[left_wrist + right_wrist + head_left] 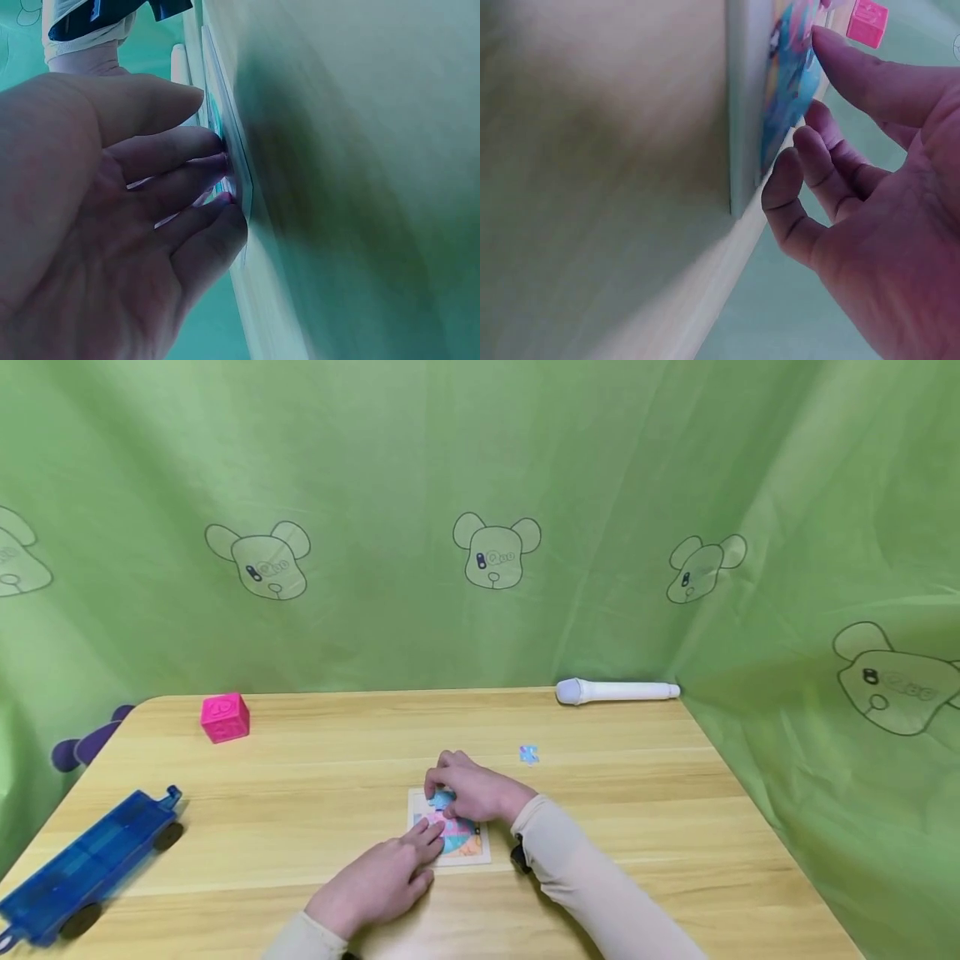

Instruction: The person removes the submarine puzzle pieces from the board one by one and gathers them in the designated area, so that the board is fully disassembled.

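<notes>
Puzzle (459, 838) is risking shifting if we're overpressing, right fingers (437, 776) pinching a blue piece (441, 799), left fingers (425, 835) resting extended.

Head view bright; wrist views dimmer, tabletop (615, 187) shadowed.

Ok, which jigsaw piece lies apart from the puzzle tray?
The pale blue jigsaw piece lying alone between the right hand and the white microphone; the other visible pieces are at the puzzle tray.

puzzle (460, 837) — pink, teal, orange, white-edged | curtain (375, 635) — green, animal-face print
</notes>
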`<action>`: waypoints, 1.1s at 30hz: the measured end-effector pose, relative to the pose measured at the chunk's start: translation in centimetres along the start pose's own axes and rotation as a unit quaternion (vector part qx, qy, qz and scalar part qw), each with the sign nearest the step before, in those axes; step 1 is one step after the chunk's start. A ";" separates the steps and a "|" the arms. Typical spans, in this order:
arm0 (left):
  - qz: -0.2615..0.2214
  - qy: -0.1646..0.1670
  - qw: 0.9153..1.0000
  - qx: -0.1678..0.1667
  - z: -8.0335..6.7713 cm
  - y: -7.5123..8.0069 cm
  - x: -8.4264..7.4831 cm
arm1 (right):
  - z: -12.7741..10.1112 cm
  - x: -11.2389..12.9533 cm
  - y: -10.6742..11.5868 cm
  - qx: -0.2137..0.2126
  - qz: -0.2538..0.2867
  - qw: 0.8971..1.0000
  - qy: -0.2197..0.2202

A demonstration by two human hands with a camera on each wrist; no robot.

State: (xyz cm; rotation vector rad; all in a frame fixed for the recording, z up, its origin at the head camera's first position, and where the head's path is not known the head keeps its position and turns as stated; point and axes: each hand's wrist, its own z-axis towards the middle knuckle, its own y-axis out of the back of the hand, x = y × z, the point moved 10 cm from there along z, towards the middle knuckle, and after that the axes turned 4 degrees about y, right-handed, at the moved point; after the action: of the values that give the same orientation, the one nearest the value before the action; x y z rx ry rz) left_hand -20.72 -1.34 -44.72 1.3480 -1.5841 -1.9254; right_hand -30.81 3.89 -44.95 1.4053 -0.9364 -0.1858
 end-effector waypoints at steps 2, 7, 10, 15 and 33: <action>0.008 -0.004 1.000 -0.004 0.0 0.1 -0.1 | 0.0 0.1 0.1 0.001 0.002 1.000 0.000; 0.015 -0.011 1.000 -0.007 -0.2 0.0 -0.3 | -0.1 0.1 0.1 -0.002 0.006 1.000 -0.004; 0.013 -0.010 1.000 -0.006 -0.2 0.0 -0.2 | -0.1 0.0 0.1 -0.010 0.006 1.000 -0.011; 0.010 -0.008 1.000 -0.004 -0.2 -0.1 -0.2 | -0.1 -0.4 0.3 -0.023 0.011 0.999 -0.019; 0.000 -0.010 1.000 -0.004 -0.1 0.0 -0.2 | 0.0 -1.0 1.0 -0.043 0.050 0.998 -0.018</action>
State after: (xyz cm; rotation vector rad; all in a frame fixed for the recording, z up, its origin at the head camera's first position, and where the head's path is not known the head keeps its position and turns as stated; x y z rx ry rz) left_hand -20.54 -1.23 -44.64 1.3290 -1.5832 -1.9488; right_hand -31.84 4.67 -44.50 1.2768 -1.0138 -0.1747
